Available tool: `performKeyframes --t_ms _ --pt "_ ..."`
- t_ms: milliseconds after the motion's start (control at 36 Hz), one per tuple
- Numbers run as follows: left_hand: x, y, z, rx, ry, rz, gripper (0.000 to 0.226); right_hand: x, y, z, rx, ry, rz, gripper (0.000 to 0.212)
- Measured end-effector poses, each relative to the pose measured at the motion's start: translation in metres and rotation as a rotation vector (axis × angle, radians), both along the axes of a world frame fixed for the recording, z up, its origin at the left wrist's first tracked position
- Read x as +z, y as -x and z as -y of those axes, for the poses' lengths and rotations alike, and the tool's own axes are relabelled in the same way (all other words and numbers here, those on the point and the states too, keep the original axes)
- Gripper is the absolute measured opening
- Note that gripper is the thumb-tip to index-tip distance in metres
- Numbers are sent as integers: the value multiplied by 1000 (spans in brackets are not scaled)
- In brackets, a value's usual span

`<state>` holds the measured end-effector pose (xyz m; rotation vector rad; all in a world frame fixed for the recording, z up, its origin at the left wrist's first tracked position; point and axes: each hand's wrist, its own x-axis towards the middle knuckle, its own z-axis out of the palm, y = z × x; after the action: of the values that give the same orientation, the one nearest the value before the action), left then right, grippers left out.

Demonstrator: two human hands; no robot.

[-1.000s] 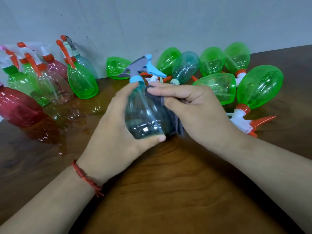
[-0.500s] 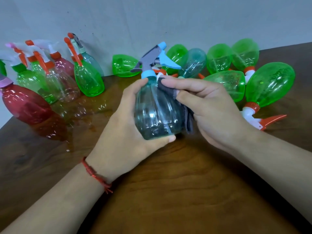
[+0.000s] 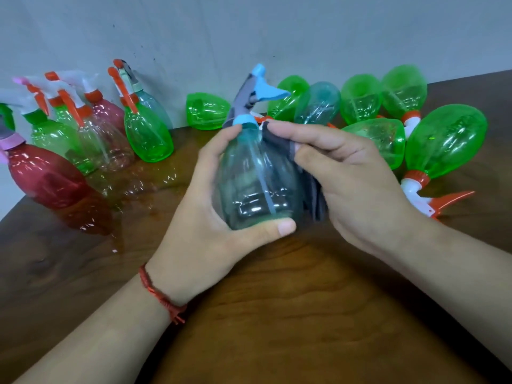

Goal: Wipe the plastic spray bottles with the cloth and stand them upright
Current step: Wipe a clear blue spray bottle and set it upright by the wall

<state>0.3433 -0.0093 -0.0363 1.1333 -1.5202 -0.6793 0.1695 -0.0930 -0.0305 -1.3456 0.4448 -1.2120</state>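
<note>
Gripping a pale teal spray bottle (image 3: 257, 176) upright above the wooden table (image 3: 277, 314), the left hand (image 3: 210, 217) curls round its body, thumb under the base, probably to steady it. The right hand (image 3: 352, 184) pinches a dark grey cloth (image 3: 313, 195) against the bottle's right side and shoulder for wiping. Upright bottles (image 3: 146, 134), seemingly finished, stand at far left by the wall. Green bottles lying on their sides (image 3: 443, 142) wait at right, apparently unwiped.

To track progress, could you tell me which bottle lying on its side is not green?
The teal bottle lying at the back; the other toppled bottles are all green.
</note>
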Motion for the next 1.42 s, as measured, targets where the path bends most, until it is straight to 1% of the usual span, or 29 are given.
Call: performKeyframes --t_ms 83,167,250,306,389,444,528,583,639,694,722,750,806,861,889,944,972,1028,1083,1139,1194,1222,1250,1333,1389,1417 --pt "3 0 -2 -70 -2 -39 110 5 3 -2 108 -184 102 32" --pt "4 -2 -2 -78 -4 -79 108 8 3 -5 173 -269 140 33" --pt "2 -1 -1 -19 32 -102 103 6 -1 -8 183 -298 145 32" --pt "2 -1 2 33 80 -123 103 2 -3 -9 187 -290 137 32" --pt "4 -2 5 93 128 -160 97 -2 -5 -12 191 -253 124 34" --pt "2 -5 8 131 123 -176 96 -6 -6 -11 139 -185 94 35" --pt "-4 -7 11 209 88 -126 101 -11 -6 -10 16 30 6 37" --pt "-6 -6 11 244 56 -87 104 -13 -6 -10 -29 161 -62 40" --pt "-7 -8 11 252 24 -87 106 -15 -6 -8 -45 223 -103 41" --pt "-4 -9 10 213 -10 -148 106 -15 -5 -5 -52 233 -113 40" --pt "0 -9 9 174 -30 -231 103 -15 -4 -2 -55 230 -113 39" --pt "3 -8 8 137 -55 -344 94 -14 -3 0 -59 224 -112 39" --pt "9 -6 9 107 -109 -527 69 -13 -1 3 -59 210 -108 38" --pt "13 -7 10 130 -137 -585 47 -13 0 5 -48 216 -112 38" --pt "14 -7 10 143 -152 -593 44 -13 0 5 -47 227 -122 38" --pt "14 -7 9 144 -170 -595 48 -14 -1 4 -70 275 -169 38" --pt "15 -6 8 142 -174 -592 53 -14 0 3 -97 331 -215 37" --pt "15 -5 7 148 -182 -582 57 -14 2 -1 -167 512 -338 36" --pt "14 -3 6 154 -187 -572 51 -14 5 -4 -195 723 -433 36" --pt "14 -2 7 179 -223 -582 44 -13 6 -6 -176 924 -501 35" --pt "13 -1 6 173 -259 -628 42 -14 5 -6 -158 1029 -535 33" --pt "13 -1 7 170 -270 -641 42 -14 5 -7 -152 1022 -522 33" --pt "13 -1 7 172 -272 -648 43 -13 5 -6 -146 971 -502 34" --pt "14 1 5 129 -232 -685 50 -10 3 -7 -153 681 -395 36" --pt "13 1 3 100 -199 -690 55 -8 0 -7 -130 463 -253 37" --pt "11 -1 4 91 -179 -688 57 -5 -2 -7 -115 316 -165 36"
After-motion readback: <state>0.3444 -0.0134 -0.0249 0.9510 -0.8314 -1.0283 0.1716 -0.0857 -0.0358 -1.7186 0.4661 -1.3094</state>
